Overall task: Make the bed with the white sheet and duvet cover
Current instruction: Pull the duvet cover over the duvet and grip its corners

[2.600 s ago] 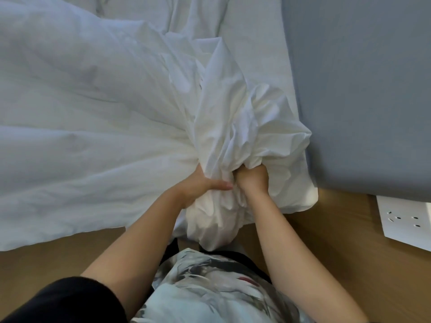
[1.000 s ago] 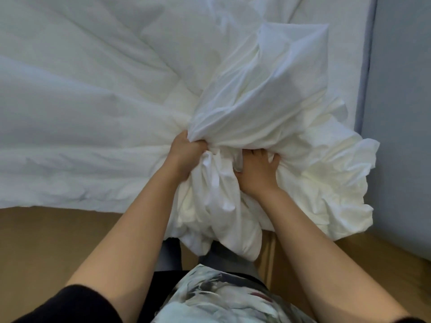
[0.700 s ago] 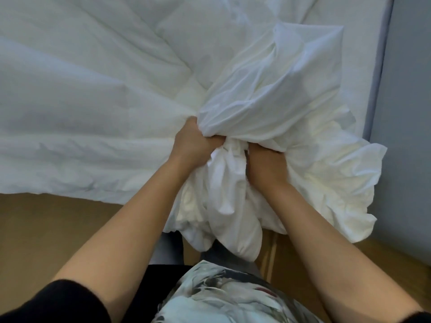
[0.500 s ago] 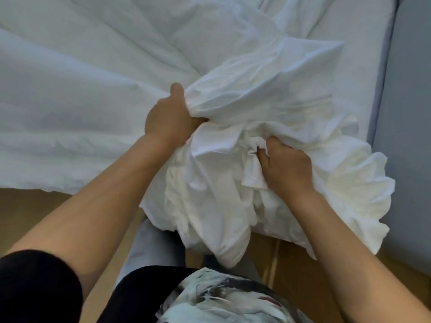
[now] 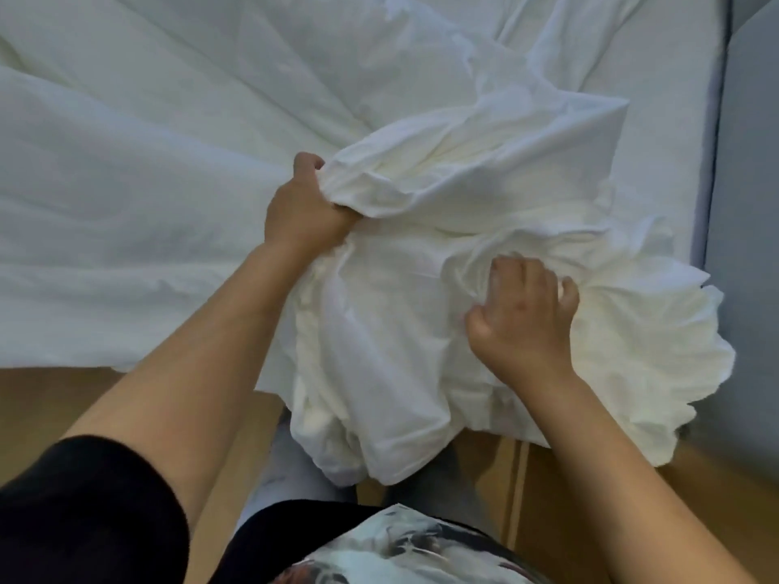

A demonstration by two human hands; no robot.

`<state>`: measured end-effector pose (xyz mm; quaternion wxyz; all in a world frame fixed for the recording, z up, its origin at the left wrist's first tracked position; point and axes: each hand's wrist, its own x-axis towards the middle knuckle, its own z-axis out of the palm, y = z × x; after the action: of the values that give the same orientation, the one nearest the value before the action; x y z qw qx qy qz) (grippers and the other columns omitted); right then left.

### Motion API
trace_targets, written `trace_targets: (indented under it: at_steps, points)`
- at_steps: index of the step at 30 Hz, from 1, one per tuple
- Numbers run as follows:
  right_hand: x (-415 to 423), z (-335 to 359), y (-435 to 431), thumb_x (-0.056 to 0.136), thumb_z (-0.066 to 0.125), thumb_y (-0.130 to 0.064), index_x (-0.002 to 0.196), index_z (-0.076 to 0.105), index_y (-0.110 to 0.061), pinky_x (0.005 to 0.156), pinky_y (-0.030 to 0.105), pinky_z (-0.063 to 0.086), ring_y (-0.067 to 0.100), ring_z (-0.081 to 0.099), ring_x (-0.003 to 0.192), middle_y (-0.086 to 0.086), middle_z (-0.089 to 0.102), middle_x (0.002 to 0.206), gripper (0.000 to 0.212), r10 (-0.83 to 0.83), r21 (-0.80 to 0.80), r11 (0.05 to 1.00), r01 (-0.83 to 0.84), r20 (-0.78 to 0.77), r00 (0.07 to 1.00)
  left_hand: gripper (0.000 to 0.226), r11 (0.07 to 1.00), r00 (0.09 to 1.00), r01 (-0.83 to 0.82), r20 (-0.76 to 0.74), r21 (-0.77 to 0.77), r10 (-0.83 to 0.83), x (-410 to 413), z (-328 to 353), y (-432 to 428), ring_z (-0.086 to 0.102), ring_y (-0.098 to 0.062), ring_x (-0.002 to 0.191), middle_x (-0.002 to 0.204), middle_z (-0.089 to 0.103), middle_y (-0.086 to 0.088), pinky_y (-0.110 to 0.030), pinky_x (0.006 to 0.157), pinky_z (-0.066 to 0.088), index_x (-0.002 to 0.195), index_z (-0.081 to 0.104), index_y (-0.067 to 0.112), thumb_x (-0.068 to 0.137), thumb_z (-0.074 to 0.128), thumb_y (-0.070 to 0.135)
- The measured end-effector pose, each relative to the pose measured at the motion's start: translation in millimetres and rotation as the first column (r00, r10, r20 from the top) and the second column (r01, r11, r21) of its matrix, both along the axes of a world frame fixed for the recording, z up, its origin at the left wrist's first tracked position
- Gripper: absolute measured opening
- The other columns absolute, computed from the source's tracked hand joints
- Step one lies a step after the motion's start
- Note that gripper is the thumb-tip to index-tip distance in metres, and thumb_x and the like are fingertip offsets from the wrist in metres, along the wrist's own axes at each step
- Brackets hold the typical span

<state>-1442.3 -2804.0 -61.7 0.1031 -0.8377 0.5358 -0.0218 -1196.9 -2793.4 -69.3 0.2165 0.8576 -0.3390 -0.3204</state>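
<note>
Duvet cover [image 5: 463, 191] is a big white cloth. Most of it lies flat across the bed [image 5: 657, 132]. One end is all bunched up at the near edge of the bed, close to the corner. Part of the bunch hangs over the edge toward the wooden floor [image 5: 63, 406].

The left hand [image 5: 305, 212] grips a thick fold of the bunch, with its fingers curled tight round the cloth. The right hand [image 5: 525, 318] sits on top of the bunch, and its bent fingers dig into the cloth. It is blurry, so I cannot tell if it holds any cloth.

I think the step is to open up the bunch and find its edge or corner. To do it well, the left hand should hold fast while the right hand feels for the hem, not just any fold. Then both hands can pull apart, slow and even, so the cloth spreads flat.

A pale strip of the bed shows on the right, beside a grey panel [image 5: 754, 204]. I think the corner should go there.
</note>
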Motion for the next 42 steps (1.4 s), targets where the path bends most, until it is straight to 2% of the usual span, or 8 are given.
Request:
trace_targets:
  at_steps: [7,13,19,25,30,34,39,42]
  points:
    - [64.4,-20.8,20.7,0.067,0.057,-0.068,0.141,0.035,-0.001,0.105,0.057,0.026,0.036,0.035,0.134,0.022,0.036,0.144,0.102,0.049,0.244,0.969,-0.026,-0.089,0.995,0.086,0.993,0.842,-0.091,-0.527,0.073,0.116,14.6,1.6,90.5,0.061,-0.007,0.094,0.104,0.062,0.015,-0.021,0.069,0.047,0.115,0.054,0.030,0.037,0.076,0.059]
    - [92.4,-26.8,11.0,0.073,0.059,-0.069,0.151,0.006,-0.014,0.109,0.054,0.016,0.027,0.020,0.140,0.012,0.022,0.150,0.110,0.021,0.291,0.955,0.063,-0.277,0.961,0.041,0.978,0.644,-0.201,-0.746,0.053,0.173,9.8,-7.0,79.3,0.064,-0.006,0.088,0.099,0.066,0.012,-0.022,0.067,0.051,0.098,0.060,0.033,0.065,0.080,0.018]
    - [98.0,-35.4,-3.0,0.093,0.053,-0.029,0.128,0.044,-0.004,0.077,0.037,0.035,0.033,0.051,0.108,0.016,0.052,0.122,0.044,0.059,0.191,0.982,0.007,-0.337,0.940,0.029,0.951,0.765,-0.310,-0.597,-0.014,0.241,66.6,14.7,55.1,0.063,-0.011,0.076,0.078,0.065,0.007,-0.022,0.065,0.051,0.080,0.066,0.020,0.060,0.080,0.005]
    - [112.8,-32.3,21.4,0.082,0.065,-0.008,0.131,0.047,0.001,0.073,0.043,0.046,0.042,0.055,0.101,0.025,0.057,0.116,0.054,-0.024,0.209,0.974,0.085,-0.278,0.960,0.039,0.996,0.977,0.070,0.197,0.056,-0.080,159.0,11.9,52.8,0.057,-0.034,0.081,0.086,0.060,-0.022,-0.036,0.067,0.039,0.088,0.060,0.000,0.063,0.057,0.030]
    - [150.1,-15.3,41.0,0.076,0.057,-0.029,0.135,0.040,-0.004,0.095,0.044,0.035,0.040,0.041,0.120,0.020,0.046,0.131,0.066,-0.195,0.289,0.929,0.230,-0.143,0.970,0.047,0.980,0.965,0.199,-0.180,0.016,-0.193,131.4,-10.8,56.2,0.062,-0.026,0.085,0.090,0.068,-0.010,-0.030,0.064,0.041,0.087,0.063,0.010,0.053,0.054,0.042]
    - [198.7,-17.8,50.8,0.074,0.053,-0.059,0.141,0.038,-0.027,0.105,0.057,0.024,0.038,0.035,0.132,0.012,0.043,0.143,0.075,-0.094,0.219,0.972,0.087,0.019,0.995,0.055,0.974,0.625,0.211,-0.755,-0.079,-0.197,125.4,-8.5,61.6,0.066,-0.012,0.096,0.101,0.071,0.007,-0.025,0.080,0.056,0.105,0.066,0.025,0.052,0.079,0.027]
    - [200.8,-33.2,36.7,0.075,0.062,-0.064,0.146,0.033,-0.019,0.109,0.047,0.016,0.030,0.028,0.138,0.010,0.035,0.150,0.088,-0.125,0.246,0.957,0.155,-0.133,0.983,0.014,0.968,0.854,-0.129,-0.521,-0.216,-0.003,137.5,-0.8,44.5,0.058,0.002,0.066,0.077,0.066,0.010,-0.020,0.063,0.050,0.075,0.065,0.028,0.063,0.071,0.024]
    - [179.0,-48.5,33.3,0.084,0.066,-0.043,0.110,0.062,0.002,0.085,0.045,0.040,0.041,0.061,0.099,0.025,0.065,0.104,0.051,-0.133,0.101,0.984,0.147,-0.138,0.982,0.018,0.936,0.907,-0.258,-0.394,-0.239,0.149,168.7,-2.0,30.5,0.049,-0.007,0.057,0.060,0.053,0.005,-0.027,0.053,0.041,0.057,0.054,0.023,0.060,0.068,0.035]
